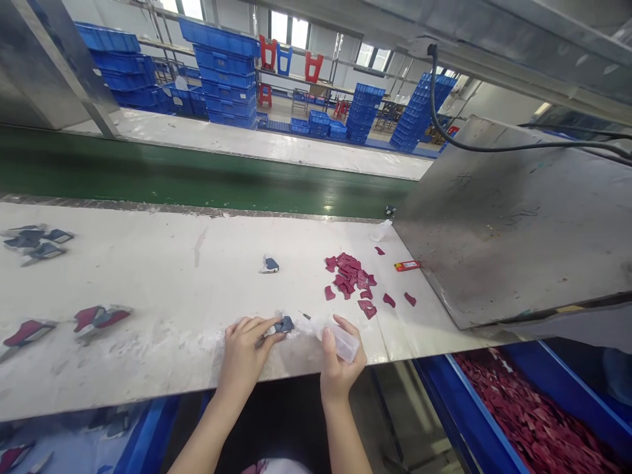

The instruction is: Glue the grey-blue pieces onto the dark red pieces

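Near the front edge of the white bench, my left hand (248,344) pinches a small dark blue and white piece (284,324) between thumb and fingers. My right hand (342,359) is wrapped round a translucent squeeze bottle (343,342), tilted with its narrow end towards the blue piece. Whether the tip touches the piece I cannot tell. A similar blue and white piece (270,264) lies on the bench beyond my left hand. To the right of it is a loose pile of small dark red pieces (348,273), with several scattered singly around it.
Blue and red pieces (101,317) lie at the bench's left. A metal panel (518,224) bounds the right side, near a red and yellow packet (407,266) and a clear cup (380,230). Behind runs a green belt (197,174). A blue bin (486,401) of red pieces stands lower right.
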### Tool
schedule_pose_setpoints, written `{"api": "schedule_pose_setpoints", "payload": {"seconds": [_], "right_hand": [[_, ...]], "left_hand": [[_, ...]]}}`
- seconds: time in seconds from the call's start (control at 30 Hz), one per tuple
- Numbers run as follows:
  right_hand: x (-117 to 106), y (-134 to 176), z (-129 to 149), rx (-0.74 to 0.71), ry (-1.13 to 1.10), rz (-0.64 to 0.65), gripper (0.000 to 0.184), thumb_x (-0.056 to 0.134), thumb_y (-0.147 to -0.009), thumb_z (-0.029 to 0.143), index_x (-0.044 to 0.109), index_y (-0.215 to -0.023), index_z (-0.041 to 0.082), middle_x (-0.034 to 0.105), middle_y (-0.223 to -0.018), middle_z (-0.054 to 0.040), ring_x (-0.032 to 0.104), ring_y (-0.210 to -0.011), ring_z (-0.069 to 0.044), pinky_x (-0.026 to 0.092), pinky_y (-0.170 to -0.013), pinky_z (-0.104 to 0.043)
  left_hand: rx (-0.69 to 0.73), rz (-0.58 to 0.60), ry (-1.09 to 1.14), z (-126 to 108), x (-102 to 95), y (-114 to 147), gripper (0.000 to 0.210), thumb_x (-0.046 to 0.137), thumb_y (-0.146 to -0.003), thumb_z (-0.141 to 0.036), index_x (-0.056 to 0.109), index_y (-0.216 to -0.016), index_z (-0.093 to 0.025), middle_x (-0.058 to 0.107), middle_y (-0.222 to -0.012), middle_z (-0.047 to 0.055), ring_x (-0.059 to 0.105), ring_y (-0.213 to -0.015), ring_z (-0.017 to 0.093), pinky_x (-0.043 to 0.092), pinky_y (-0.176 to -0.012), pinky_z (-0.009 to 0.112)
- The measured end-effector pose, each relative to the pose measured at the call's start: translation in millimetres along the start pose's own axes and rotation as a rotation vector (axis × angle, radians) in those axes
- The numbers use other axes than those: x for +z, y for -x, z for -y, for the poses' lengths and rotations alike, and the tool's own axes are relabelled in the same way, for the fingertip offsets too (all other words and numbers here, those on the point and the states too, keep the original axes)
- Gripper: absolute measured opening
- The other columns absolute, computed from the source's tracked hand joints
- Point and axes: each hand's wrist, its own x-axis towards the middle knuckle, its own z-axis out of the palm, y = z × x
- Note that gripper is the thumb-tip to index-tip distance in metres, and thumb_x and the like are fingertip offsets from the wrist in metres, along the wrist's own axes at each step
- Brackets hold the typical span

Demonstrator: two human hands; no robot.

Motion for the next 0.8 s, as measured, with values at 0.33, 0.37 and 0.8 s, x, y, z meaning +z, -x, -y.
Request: {"api": "schedule_pose_setpoints", "payload": {"seconds": [0.33, 0.37, 0.8], "right_hand": [[44.4, -34.1, 7.8, 0.107, -0.072, 0.278, 0.042, 0.078, -0.074, 0.028, 0.046, -0.102, 0.025, 0.074, -0.110, -0.0091, 0.070, -0.100, -0.022, 0.054, -0.089, -0.038], [47.3, -36.4, 6.2, 0.125, -0.067, 0.310, 0.043, 0.078, -0.074, 0.028, 0.047, -0.103, 0.025, 0.074, -0.112, -0.0092, 0.070, -0.101, -0.023, 0.054, -0.091, -0.039], [23.3, -67.8, -7.1, 0.102, 0.585, 0.113, 0.031, 0.062, -0.084, 0.036, 0.070, -0.105, 0.016, 0.064, -0.104, -0.0189, 0.052, -0.103, -0.037, 0.042, -0.088, -0.049]], "left_hand": [[0.043, -0.040, 0.027, 5.4, -1.2, -0.5, 0.026, 0.062, -0.090, -0.047, 0.075, -0.098, -0.026, 0.077, -0.092, 0.002, 0.067, -0.085, 0.022, 0.040, -0.080, 0.036], [0.038, -0.043, 0.031, 4.6, -1.9, -0.7, 0.026, 0.062, -0.090, -0.047, 0.075, -0.098, -0.026, 0.077, -0.092, 0.002, 0.067, -0.085, 0.022, 0.040, -0.080, 0.036], [-0.191, -0.067, 0.262, 4.6, -8.3, 0.4, 0.035, 0.063, -0.084, -0.054, 0.076, -0.103, -0.027, 0.077, -0.106, 0.006, 0.068, -0.101, 0.028, 0.046, -0.095, 0.043]]}}
